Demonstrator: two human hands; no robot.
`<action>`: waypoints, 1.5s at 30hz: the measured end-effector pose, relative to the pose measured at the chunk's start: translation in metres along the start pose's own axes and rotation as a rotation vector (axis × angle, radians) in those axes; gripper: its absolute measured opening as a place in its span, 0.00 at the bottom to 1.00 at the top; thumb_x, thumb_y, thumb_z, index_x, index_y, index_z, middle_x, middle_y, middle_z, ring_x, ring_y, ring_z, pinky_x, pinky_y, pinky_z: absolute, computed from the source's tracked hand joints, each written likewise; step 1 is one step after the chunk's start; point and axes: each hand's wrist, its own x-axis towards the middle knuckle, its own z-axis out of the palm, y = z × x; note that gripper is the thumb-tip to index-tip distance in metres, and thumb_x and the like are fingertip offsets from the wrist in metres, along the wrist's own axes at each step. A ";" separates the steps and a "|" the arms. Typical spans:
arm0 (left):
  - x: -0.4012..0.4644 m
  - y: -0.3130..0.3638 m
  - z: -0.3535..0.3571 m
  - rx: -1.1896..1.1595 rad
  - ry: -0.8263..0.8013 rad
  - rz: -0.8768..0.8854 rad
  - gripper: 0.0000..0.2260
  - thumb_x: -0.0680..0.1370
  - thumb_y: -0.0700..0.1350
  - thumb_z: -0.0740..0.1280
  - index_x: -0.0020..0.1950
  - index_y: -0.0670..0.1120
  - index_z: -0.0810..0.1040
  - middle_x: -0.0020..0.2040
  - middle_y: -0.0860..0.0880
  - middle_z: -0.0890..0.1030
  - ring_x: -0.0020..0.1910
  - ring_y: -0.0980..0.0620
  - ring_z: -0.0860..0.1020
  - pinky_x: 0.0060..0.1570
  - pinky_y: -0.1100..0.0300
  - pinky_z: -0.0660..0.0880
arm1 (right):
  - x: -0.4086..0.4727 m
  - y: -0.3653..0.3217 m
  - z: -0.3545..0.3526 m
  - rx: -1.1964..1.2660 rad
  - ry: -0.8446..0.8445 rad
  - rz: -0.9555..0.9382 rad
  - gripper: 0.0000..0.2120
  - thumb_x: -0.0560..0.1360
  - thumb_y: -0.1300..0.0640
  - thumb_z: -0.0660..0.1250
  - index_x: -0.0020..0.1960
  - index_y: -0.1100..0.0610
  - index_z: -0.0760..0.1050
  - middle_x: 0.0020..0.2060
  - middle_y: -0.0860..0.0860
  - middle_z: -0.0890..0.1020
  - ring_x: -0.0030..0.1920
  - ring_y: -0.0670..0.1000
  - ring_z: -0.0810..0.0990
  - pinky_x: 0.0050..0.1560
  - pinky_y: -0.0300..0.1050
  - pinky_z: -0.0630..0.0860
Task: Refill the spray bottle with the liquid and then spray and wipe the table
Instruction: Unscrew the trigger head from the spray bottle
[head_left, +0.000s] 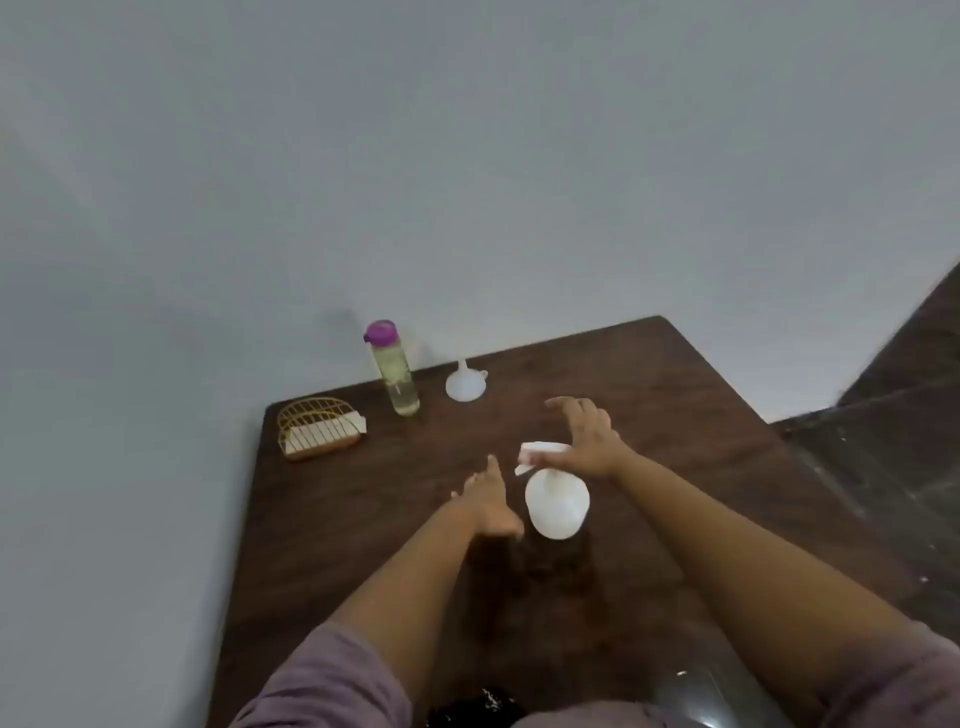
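Note:
A white spray bottle (557, 506) stands near the middle of the dark wooden table (675, 415). Its white spray head points left. My right hand (589, 436) hovers over the spray head with fingers spread, and its lower edge overlaps the head. My left hand (491, 501) is stretched out flat just left of the bottle's body, close beside it. At the back stand a clear bottle with a purple cap (392, 369), holding pale yellow liquid, and a white funnel (464, 383) mouth-down.
A yellow wire holder with white napkins (319, 428) sits at the table's back left corner. A grey wall rises behind the table. Dark floor lies to the right.

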 end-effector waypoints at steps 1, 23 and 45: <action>0.004 -0.003 0.011 0.080 -0.038 0.009 0.54 0.71 0.52 0.75 0.79 0.44 0.34 0.80 0.41 0.47 0.79 0.41 0.45 0.76 0.39 0.46 | 0.001 0.002 0.003 -0.066 -0.013 -0.073 0.50 0.55 0.26 0.70 0.71 0.44 0.59 0.69 0.49 0.64 0.69 0.55 0.61 0.66 0.60 0.67; 0.045 0.044 0.037 -0.515 -0.048 0.195 0.19 0.77 0.47 0.70 0.67 0.45 0.75 0.59 0.53 0.77 0.59 0.55 0.75 0.57 0.69 0.70 | 0.039 0.036 0.010 -0.255 -0.196 -0.487 0.13 0.69 0.43 0.64 0.34 0.49 0.66 0.31 0.44 0.73 0.32 0.46 0.73 0.35 0.39 0.69; 0.033 0.047 0.044 -0.632 0.253 0.297 0.20 0.68 0.60 0.76 0.56 0.72 0.74 0.59 0.66 0.77 0.59 0.68 0.75 0.63 0.62 0.73 | 0.053 0.010 -0.015 -0.561 -0.430 -0.717 0.06 0.72 0.60 0.67 0.46 0.50 0.76 0.43 0.47 0.72 0.40 0.48 0.73 0.33 0.38 0.64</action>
